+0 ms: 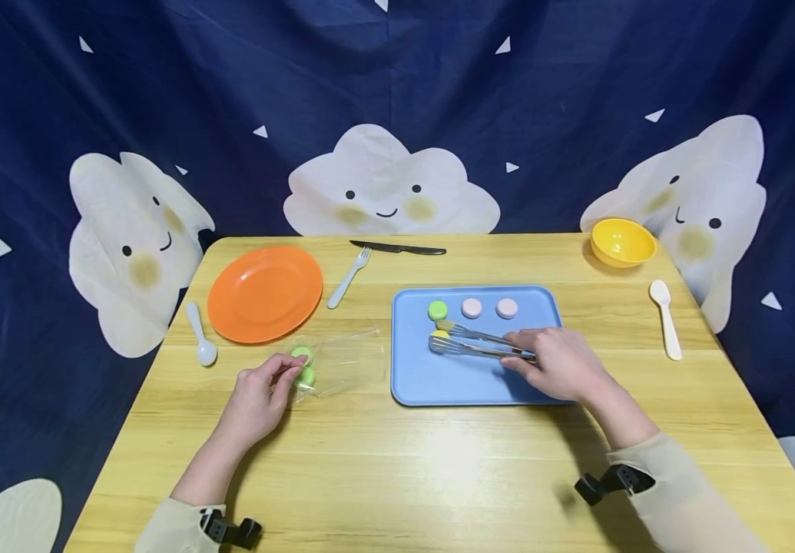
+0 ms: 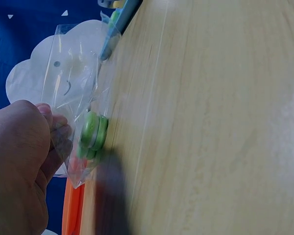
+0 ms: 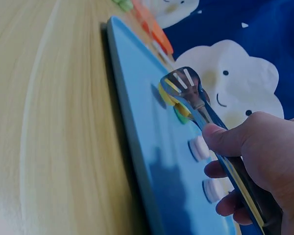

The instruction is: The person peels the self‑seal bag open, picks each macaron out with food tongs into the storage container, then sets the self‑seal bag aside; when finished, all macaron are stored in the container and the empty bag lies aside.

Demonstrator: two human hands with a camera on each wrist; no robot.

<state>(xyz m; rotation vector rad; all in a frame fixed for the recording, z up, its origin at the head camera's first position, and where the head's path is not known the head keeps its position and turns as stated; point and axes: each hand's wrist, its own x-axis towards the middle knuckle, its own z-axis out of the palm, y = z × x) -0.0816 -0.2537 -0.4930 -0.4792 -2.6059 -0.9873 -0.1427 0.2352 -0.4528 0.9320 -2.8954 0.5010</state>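
Left hand (image 1: 259,395), left of centre: pinched clear bag (image 1: 352,361) | right hand (image 1: 559,361), right of centre: gripped metal tongs (image 1: 475,352) by yellow macaron (image 1: 441,334)

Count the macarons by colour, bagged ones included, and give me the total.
Green macarons: 3 (1 on the blue tray, 2 in the clear bag)
Pale pink macarons: 2 (both on the tray)
Yellow macaron: 1 (on the tray, partly hidden by the tongs)
Total: 6 in view
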